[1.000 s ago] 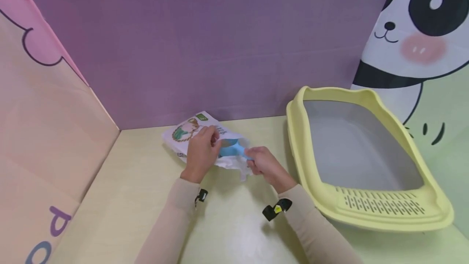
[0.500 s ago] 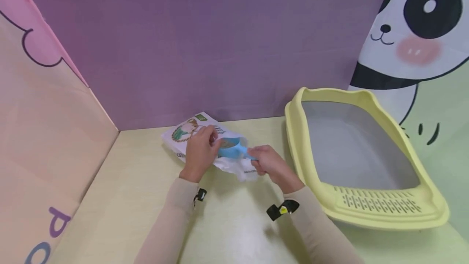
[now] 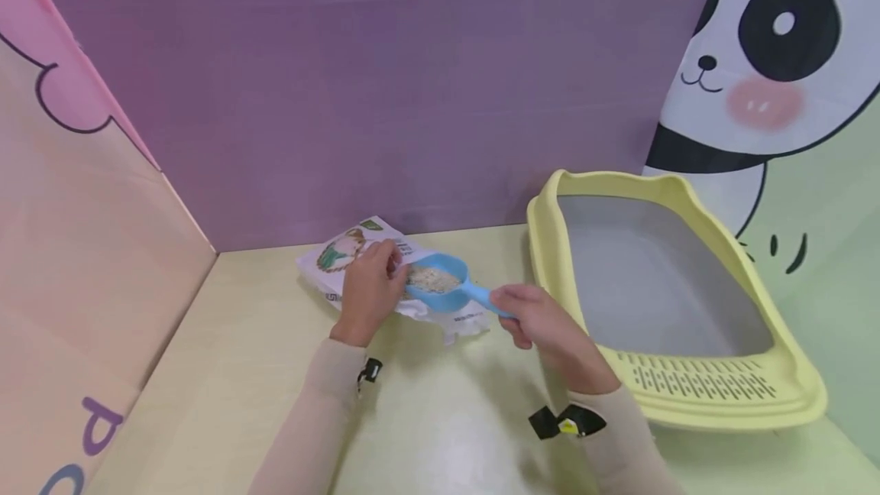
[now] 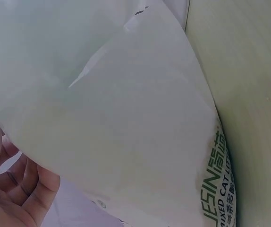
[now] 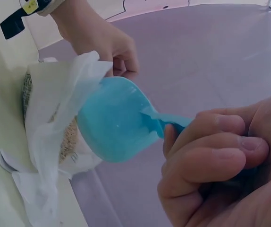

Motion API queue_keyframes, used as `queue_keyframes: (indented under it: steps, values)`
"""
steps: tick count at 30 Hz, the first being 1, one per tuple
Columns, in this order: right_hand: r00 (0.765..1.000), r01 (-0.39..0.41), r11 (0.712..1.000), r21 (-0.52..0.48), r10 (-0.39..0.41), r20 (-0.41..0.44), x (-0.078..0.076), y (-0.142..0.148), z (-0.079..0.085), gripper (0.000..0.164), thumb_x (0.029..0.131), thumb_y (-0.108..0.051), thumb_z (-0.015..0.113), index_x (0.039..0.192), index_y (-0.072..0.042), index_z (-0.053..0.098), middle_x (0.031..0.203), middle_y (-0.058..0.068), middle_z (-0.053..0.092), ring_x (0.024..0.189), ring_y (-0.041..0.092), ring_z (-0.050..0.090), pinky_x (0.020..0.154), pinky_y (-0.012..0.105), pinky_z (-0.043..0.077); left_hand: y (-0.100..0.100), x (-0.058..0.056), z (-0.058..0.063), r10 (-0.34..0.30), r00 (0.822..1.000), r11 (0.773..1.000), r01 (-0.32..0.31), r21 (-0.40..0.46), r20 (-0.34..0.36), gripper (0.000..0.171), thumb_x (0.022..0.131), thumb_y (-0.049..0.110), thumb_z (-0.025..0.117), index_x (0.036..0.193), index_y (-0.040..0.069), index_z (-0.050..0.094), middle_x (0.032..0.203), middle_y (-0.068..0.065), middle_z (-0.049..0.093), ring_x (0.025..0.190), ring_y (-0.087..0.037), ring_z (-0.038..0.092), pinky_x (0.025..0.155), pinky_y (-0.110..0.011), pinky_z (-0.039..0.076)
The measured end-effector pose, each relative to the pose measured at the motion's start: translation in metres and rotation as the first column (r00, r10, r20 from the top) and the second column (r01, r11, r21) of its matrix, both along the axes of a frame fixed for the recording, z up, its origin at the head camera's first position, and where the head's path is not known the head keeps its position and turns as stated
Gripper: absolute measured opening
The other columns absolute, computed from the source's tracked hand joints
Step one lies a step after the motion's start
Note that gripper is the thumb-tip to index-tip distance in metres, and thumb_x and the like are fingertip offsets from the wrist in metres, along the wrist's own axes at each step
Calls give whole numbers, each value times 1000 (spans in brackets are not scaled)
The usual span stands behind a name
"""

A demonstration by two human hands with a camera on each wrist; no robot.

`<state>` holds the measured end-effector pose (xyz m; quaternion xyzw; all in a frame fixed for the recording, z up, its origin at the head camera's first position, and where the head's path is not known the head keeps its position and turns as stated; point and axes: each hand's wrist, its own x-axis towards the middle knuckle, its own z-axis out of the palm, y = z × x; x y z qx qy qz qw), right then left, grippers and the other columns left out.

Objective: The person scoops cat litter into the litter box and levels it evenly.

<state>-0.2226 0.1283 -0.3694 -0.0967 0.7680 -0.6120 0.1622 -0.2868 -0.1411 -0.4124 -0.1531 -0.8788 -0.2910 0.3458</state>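
A white printed cat litter bag [image 3: 318,266] lies on the table with its torn mouth facing right. My left hand [image 3: 371,292] pinches the upper side of that mouth; in the left wrist view the bag's side [image 4: 126,118] covers part of the fingers. In my right hand [image 3: 550,327] is the handle of a light blue scoop [image 3: 445,301], heaped with pale granular litter [image 3: 431,279]. The scoop sits at the bag's mouth, its front end close to my left fingers. From the right wrist, the scoop's underside [image 5: 116,123] shows, with brown pellets [image 5: 68,141] inside the bag.
To the right stands a large litter box with a yellow rim [image 3: 729,409], a grey inside and a slotted front ledge. A purple wall [image 3: 357,98] rises behind the table [image 3: 426,418]. A peach panel [image 3: 89,250] borders the left side.
My right hand has drawn the scoop rightward out of the bag, and the litter in it has come into view. My left hand keeps its hold on the bag.
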Motion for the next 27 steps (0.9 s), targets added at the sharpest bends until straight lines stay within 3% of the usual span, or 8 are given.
queue_keyframes:
  steps: [7, 15, 22, 27]
  values:
    - [998, -55, 999, 2, 55, -40, 13, 25, 12, 23, 106, -19, 49, 92, -3, 58, 57, -6, 33, 46, 6, 27, 46, 21, 24, 0, -1, -1, 1, 1000, 1000, -1, 16, -19, 18, 89, 15, 77, 88, 8, 60, 75, -7, 61, 63, -20, 53, 57, -33, 44]
    - [992, -74, 996, -41, 69, -108, 18, 61, 24, 26, 108, -20, 48, 85, -13, 58, 56, -7, 35, 46, 7, 28, 43, 28, 21, 2, -5, 1, 1, 1000, 1000, -1, 5, 20, 18, 90, 16, 77, 90, 8, 61, 78, -7, 63, 67, -20, 56, 60, -34, 46]
    - [981, -48, 989, -140, 21, -192, 9, 93, 46, 32, 110, -19, 43, 80, -12, 53, 57, 1, 30, 50, 24, 18, 45, 40, 15, 1, -2, 0, 8, 1000, 1000, -8, 6, 26, 18, 89, 16, 77, 90, 9, 61, 77, -6, 63, 66, -19, 55, 60, -33, 45]
    - [974, 28, 975, -222, -76, -211, 5, 118, 63, 30, 109, -16, 45, 84, -13, 61, 58, -3, 40, 53, 25, 18, 50, 41, 12, -1, -1, -1, 12, 1000, 1000, -12, -4, 25, 18, 89, 16, 78, 89, 9, 61, 76, -6, 62, 65, -19, 55, 59, -33, 45]
